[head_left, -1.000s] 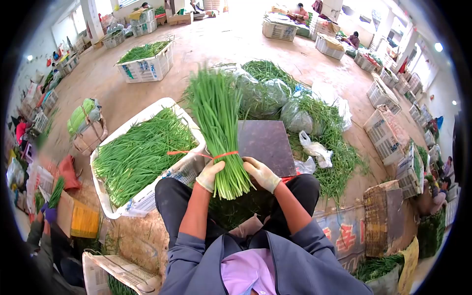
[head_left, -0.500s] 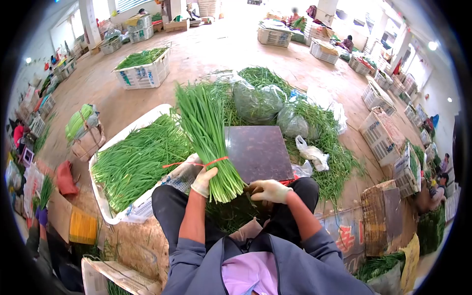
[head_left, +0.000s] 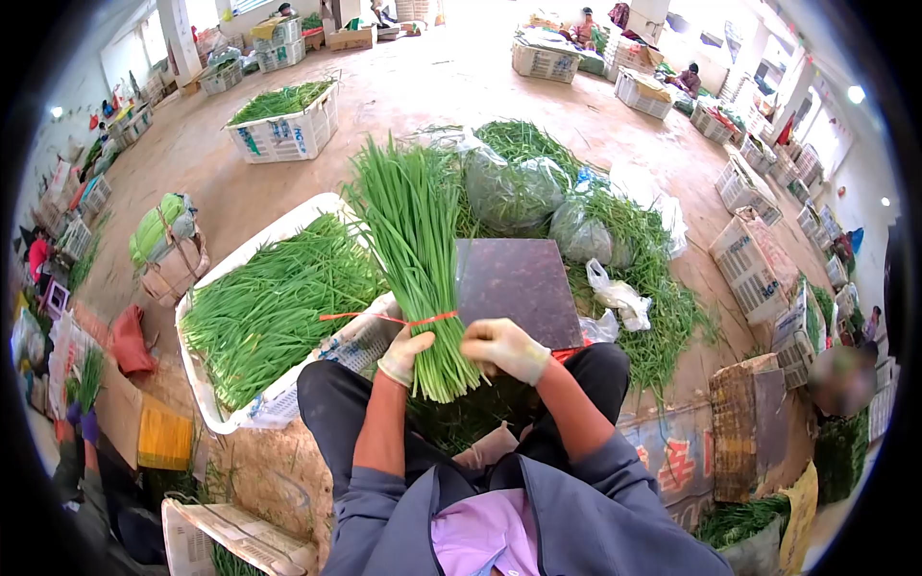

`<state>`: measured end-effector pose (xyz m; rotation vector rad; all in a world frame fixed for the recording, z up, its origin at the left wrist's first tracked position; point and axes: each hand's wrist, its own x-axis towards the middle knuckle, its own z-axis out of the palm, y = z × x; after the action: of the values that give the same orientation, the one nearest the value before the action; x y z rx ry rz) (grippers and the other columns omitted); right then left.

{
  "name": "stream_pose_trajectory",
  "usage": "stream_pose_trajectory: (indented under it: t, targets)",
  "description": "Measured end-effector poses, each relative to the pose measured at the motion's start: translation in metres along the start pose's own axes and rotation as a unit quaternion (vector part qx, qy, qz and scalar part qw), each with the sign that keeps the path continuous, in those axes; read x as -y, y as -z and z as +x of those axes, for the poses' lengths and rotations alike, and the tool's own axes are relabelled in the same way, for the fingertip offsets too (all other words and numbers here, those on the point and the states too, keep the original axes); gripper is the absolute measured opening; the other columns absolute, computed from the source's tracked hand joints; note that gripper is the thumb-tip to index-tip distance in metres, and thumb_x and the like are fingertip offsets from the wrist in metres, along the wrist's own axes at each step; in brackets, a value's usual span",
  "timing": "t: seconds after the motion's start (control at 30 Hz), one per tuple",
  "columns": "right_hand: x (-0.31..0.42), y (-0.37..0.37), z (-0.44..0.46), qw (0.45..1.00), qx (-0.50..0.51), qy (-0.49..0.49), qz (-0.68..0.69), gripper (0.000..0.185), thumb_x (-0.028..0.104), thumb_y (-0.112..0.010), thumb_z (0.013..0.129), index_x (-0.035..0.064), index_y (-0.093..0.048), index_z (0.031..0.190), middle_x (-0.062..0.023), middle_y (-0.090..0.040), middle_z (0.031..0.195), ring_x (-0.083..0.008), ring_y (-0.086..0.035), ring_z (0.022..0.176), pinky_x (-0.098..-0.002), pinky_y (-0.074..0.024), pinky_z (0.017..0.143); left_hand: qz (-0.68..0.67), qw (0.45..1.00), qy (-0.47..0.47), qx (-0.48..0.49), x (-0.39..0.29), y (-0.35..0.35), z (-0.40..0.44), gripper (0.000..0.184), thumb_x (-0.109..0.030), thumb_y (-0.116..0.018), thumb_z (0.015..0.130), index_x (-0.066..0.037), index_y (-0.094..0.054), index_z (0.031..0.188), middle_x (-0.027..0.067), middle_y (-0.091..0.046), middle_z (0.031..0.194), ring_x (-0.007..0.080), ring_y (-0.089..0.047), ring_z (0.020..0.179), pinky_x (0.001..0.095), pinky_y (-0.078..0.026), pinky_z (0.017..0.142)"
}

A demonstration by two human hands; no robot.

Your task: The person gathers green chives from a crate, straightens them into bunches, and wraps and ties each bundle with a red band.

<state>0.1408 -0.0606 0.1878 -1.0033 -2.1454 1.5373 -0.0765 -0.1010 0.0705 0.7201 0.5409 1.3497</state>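
Note:
My left hand (head_left: 407, 355), in a pale glove, is closed around the lower part of a thick bundle of green chives (head_left: 408, 230). The bundle stands nearly upright, its leaf tips leaning away to the left and its pale cut ends down. A red tie (head_left: 437, 317) crosses it just above that hand, with a loose end sticking out left. My right hand (head_left: 507, 349), gloved too, is at the bundle's lower right side with curled fingers; what they pinch, if anything, is hidden. Beyond it lies a dark square board (head_left: 514, 283).
To the left a white crate (head_left: 279, 408) holds loose chives. Plastic bags (head_left: 514, 197) and scattered greens (head_left: 663, 331) lie beyond and right of the board. Another filled crate (head_left: 288, 139) stands farther off. A co-worker's purple-gloved hand (head_left: 89, 425) shows at far left.
My right hand has risen from below the bundle's cut ends to its right side, near the tie. The bundle stands a little more upright in my left hand. The view has shifted slightly.

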Motion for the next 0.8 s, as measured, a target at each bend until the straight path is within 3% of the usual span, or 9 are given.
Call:
stream_pose_trajectory:
  t: [0.03,0.1,0.17,0.27,0.33,0.57,0.7,0.77,0.8]
  targets:
    - [0.018,0.007,-0.012,0.983,0.131,-0.063,0.111,0.018,0.019,-0.068,0.083,0.0021,-0.069,0.09,-0.0101,-0.067,0.075,-0.0197,-0.065,0.067,-0.0329,-0.0518,0.066,0.002,1.0,-0.002,0.004,-0.001,-0.002,0.001,0.065,-0.032,-0.077,0.081,0.001,-0.052,0.131,0.0125,-0.063,0.121,0.0256,-0.064,0.107,0.039,-0.052,0.093]
    - [0.039,0.014,-0.032,0.906,0.4,0.129,-0.047,0.018,0.015,-0.072,0.083,0.0017,-0.069,0.095,-0.0052,-0.069,0.084,-0.0149,-0.065,0.076,-0.0303,-0.0529,0.07,-0.014,1.0,-0.009,-0.004,0.003,0.001,0.003,0.067,-0.033,-0.077,0.08,0.001,-0.052,0.132,0.0132,-0.063,0.121,0.0269,-0.064,0.107,0.0411,-0.053,0.093]
    - [0.051,0.016,-0.042,0.856,0.515,-0.014,0.042,0.023,0.015,-0.074,0.082,0.0009,-0.069,0.099,-0.0051,-0.07,0.087,-0.0142,-0.065,0.079,-0.0303,-0.0533,0.071,-0.031,0.999,0.006,-0.005,0.01,0.012,0.007,0.068,-0.032,-0.078,0.079,0.001,-0.051,0.132,0.0131,-0.063,0.12,0.027,-0.064,0.107,0.0425,-0.053,0.093]
    - [0.01,0.034,0.006,0.993,0.103,-0.04,0.046,0.031,0.021,-0.071,0.086,-0.0001,-0.066,0.107,-0.0081,-0.069,0.086,-0.012,-0.063,0.073,-0.0288,-0.0515,0.064,-0.057,0.998,0.025,0.004,0.015,0.015,0.008,0.068,-0.028,-0.076,0.081,0.001,-0.048,0.136,0.0128,-0.062,0.123,0.0262,-0.063,0.109,0.0403,-0.052,0.094]
    - [-0.026,0.026,0.05,0.988,-0.14,0.044,-0.042,0.031,0.022,-0.069,0.088,-0.0014,-0.065,0.108,-0.0056,-0.067,0.085,-0.0107,-0.06,0.069,-0.0261,-0.0491,0.061,-0.066,0.997,0.023,0.024,0.015,0.014,0.009,0.068,-0.025,-0.074,0.083,0.001,-0.045,0.138,0.0123,-0.06,0.127,0.0253,-0.062,0.111,0.0392,-0.051,0.096]
    - [-0.035,0.012,0.047,0.922,-0.179,-0.037,0.342,0.022,0.016,-0.067,0.089,-0.0015,-0.065,0.103,-0.0069,-0.068,0.088,-0.0149,-0.065,0.075,-0.0286,-0.052,0.062,-0.07,0.996,0.035,0.032,0.021,0.014,0.008,0.07,-0.032,-0.076,0.081,0.002,-0.048,0.135,0.0133,-0.061,0.124,0.0259,-0.063,0.11,0.0388,-0.05,0.096]
    - [-0.101,0.023,0.044,0.702,-0.269,0.035,0.658,0.008,0.012,-0.063,0.093,0.0054,-0.06,0.097,-0.0075,-0.065,0.088,-0.0196,-0.064,0.074,-0.0309,-0.0504,0.059,-0.134,0.989,0.027,0.06,0.016,0.003,0.006,0.07,-0.034,-0.076,0.08,0.001,-0.05,0.134,0.0142,-0.062,0.124,0.028,-0.063,0.109,0.0411,-0.052,0.095]
    - [-0.14,0.018,0.047,0.71,-0.246,0.008,0.66,0.009,0.012,-0.064,0.093,0.0078,-0.058,0.098,-0.0077,-0.063,0.092,-0.0203,-0.063,0.075,-0.0319,-0.0487,0.056,-0.139,0.988,0.027,0.062,0.02,0.009,0.007,0.069,-0.034,-0.075,0.081,0.001,-0.049,0.134,0.0143,-0.062,0.124,0.0282,-0.063,0.109,0.0416,-0.052,0.095]
    - [-0.165,0.022,0.047,0.722,-0.058,-0.021,0.689,0.014,0.014,-0.064,0.094,0.0067,-0.057,0.103,-0.0078,-0.063,0.093,-0.0195,-0.063,0.078,-0.0321,-0.0489,0.058,-0.133,0.989,0.031,0.053,0.02,0.011,0.008,0.068,-0.033,-0.075,0.081,0.001,-0.049,0.135,0.0143,-0.061,0.125,0.0281,-0.063,0.11,0.0415,-0.052,0.095]
